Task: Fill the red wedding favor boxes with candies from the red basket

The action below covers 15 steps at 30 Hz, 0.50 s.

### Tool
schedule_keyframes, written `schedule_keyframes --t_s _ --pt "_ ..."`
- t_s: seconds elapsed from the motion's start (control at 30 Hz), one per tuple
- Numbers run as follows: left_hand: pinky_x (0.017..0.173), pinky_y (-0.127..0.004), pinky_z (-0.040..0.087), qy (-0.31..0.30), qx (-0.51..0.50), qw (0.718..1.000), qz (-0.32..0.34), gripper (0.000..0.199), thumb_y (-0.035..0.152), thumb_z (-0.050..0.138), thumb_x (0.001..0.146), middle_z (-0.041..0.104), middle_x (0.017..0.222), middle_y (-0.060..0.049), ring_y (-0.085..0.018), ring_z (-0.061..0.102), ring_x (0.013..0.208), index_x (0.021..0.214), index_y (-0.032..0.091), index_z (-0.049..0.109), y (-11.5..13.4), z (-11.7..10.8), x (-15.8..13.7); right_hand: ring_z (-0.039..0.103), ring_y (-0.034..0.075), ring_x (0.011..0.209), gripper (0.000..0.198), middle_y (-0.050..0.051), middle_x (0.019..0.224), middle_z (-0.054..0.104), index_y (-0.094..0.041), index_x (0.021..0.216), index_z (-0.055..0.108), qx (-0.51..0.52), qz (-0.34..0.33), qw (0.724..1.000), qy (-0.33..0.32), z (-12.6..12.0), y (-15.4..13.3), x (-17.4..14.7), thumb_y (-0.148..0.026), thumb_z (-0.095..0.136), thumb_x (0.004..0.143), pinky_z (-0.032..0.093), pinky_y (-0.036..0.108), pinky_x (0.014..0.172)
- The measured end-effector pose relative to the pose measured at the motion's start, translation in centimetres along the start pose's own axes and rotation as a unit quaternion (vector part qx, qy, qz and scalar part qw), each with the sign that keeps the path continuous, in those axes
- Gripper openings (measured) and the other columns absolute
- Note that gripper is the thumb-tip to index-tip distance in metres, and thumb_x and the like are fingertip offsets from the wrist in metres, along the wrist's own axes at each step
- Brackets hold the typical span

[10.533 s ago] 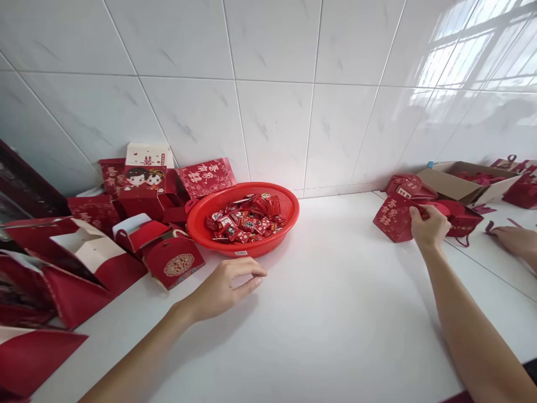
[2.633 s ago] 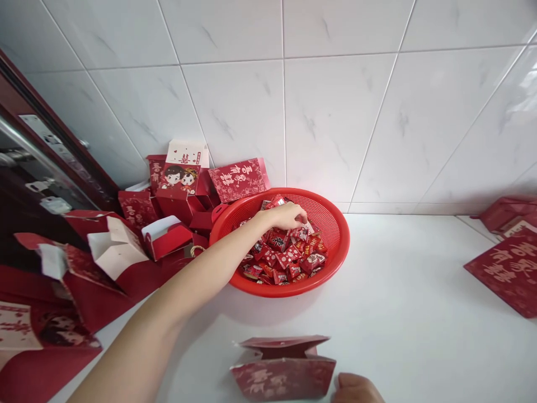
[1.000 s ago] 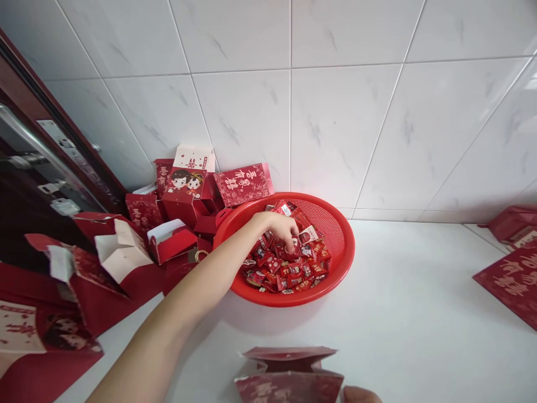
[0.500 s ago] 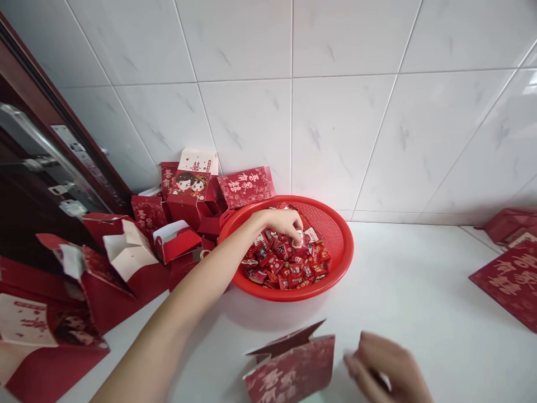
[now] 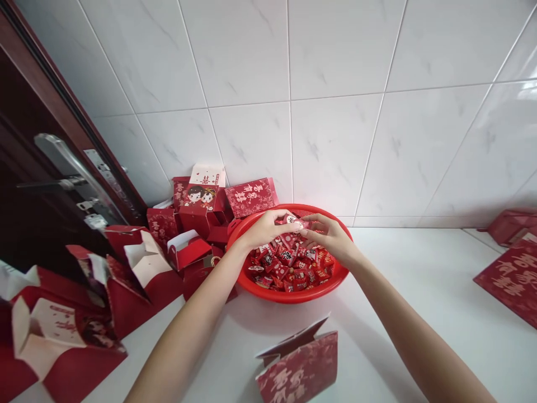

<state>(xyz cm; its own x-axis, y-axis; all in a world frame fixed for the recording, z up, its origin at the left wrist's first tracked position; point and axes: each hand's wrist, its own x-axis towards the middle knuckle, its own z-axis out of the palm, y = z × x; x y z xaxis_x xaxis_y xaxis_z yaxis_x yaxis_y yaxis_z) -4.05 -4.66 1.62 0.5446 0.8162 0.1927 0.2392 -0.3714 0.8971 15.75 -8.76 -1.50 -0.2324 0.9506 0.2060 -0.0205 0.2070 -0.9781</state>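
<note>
Both hands meet over the red plastic basket (image 5: 342, 268), which is filled with red wrapped candies (image 5: 289, 266). My left hand (image 5: 268, 228) pinches a red wrapped candy with a pale label (image 5: 292, 221) between thumb and fingers. From the other side, my right hand (image 5: 331, 238) has its curled fingertips on the same candy's right end. Its fingers hide part of the wrapper. In front of the basket stands a red printed paper box (image 5: 302, 366) with its top flaps raised.
Several open red boxes (image 5: 151, 268) crowd the left side of the white counter (image 5: 398, 280). A flat red box (image 5: 251, 197) leans on the tiled wall behind. Further red packaging (image 5: 512, 277) lies at the right edge. A dark door with a metal handle (image 5: 67, 159) stands left.
My right hand has moved from beside the front box up and over the basket to meet my left hand. The left hand has lifted slightly with a candy. The view has shifted a little.
</note>
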Motion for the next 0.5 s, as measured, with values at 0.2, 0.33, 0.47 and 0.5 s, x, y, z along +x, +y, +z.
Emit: schedule_keyframes --t_s 0.2,0.33,0.47,0.5 --pt "0.084 -0.032 0.05 0.044 -0.043 0.998 -0.004 0.047 0.056 0.081 0.07 0.069 0.092 -0.003 -0.019 0.063 0.088 0.09 0.016 0.068 -1.1 -0.3 -0.7 0.07 0.017 0.065 0.047 0.001 0.081 0.071 -0.021 0.109 0.062 0.028 -0.021 0.999 0.028 0.3 0.6 0.0 -0.05 0.08 0.077 0.059 0.034 0.066" --pt "0.088 -0.036 0.051 -0.002 0.0 1.0 -0.007 0.048 0.053 0.08 0.073 0.071 0.098 -0.005 -0.021 0.065 0.095 0.103 0.016 0.071 -0.7 -0.1 -1.1 0.071 0.019 0.072 0.052 0.003 0.089 0.071 -0.022 0.111 0.063 0.004 -0.015 1.0 0.002 0.5 0.3 -0.2 -0.052 0.083 0.074 0.06 0.034 0.064" --pt "0.094 -0.038 0.053 0.001 -0.028 0.999 -0.015 0.06 0.041 0.082 0.074 0.069 0.117 -0.008 -0.024 0.065 0.11 0.127 0.02 0.063 -1.0 -0.1 -1.5 0.068 0.015 0.063 0.047 0.003 0.091 0.071 -0.022 0.108 0.064 0.012 -0.024 1.0 0.005 0.5 0.5 -0.3 -0.051 0.082 0.075 0.06 0.036 0.065" --pt "0.095 -0.039 0.053 -0.004 -0.044 0.999 -0.017 0.066 0.036 0.084 0.072 0.068 0.12 -0.009 -0.025 0.064 0.113 0.131 0.02 0.06 -1.1 -0.1 -1.5 0.068 0.016 0.062 0.046 0.003 0.093 0.071 -0.022 0.107 0.064 0.019 -0.026 0.999 0.013 0.4 0.5 -0.3 -0.05 0.082 0.076 0.06 0.036 0.065"
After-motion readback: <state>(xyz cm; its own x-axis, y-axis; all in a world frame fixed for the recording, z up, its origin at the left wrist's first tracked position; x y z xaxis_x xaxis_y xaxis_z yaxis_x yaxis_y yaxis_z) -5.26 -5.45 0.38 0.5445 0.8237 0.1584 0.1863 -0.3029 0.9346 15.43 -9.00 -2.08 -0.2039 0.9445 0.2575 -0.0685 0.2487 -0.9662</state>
